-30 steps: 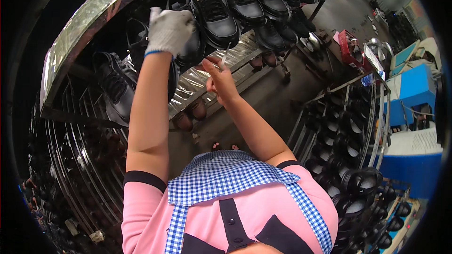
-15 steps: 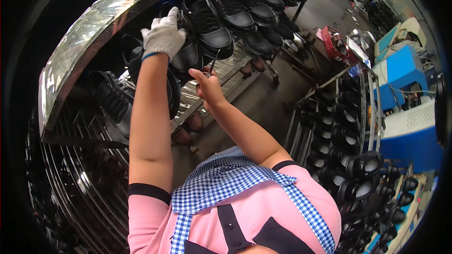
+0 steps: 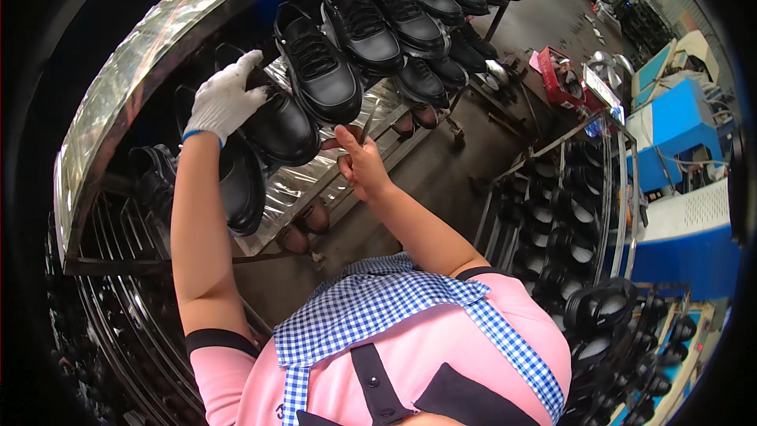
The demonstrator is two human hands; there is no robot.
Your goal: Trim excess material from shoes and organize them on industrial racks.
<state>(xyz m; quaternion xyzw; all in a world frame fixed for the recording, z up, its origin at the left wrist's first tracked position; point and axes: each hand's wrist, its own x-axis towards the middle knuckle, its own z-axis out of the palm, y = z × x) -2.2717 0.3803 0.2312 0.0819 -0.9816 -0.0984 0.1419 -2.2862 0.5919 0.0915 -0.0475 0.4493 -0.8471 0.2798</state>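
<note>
My left hand (image 3: 225, 99), in a white glove, grips the heel end of a black lace-up shoe (image 3: 280, 126) that rests on a foil-covered shelf (image 3: 315, 177). My bare right hand (image 3: 363, 166) is just below and to the right of that shoe's toe, fingers pinched on a thin metal tool (image 3: 367, 125) that points up toward the neighbouring black shoe (image 3: 319, 71). Another black shoe (image 3: 240, 185) sits under my left wrist.
A row of black shoes (image 3: 410, 16) runs along the shelf to the upper right. A wire rack of black shoes (image 3: 568, 221) stands at right, with blue machines (image 3: 678, 134) and a red tray (image 3: 556, 83) beyond. Curved wire racks (image 3: 118, 292) fill the lower left.
The view has tilted, so the shelf and both hands sit lower in the picture. My left hand stays on the shoe's heel and my right hand stays by the toes with the tool.
</note>
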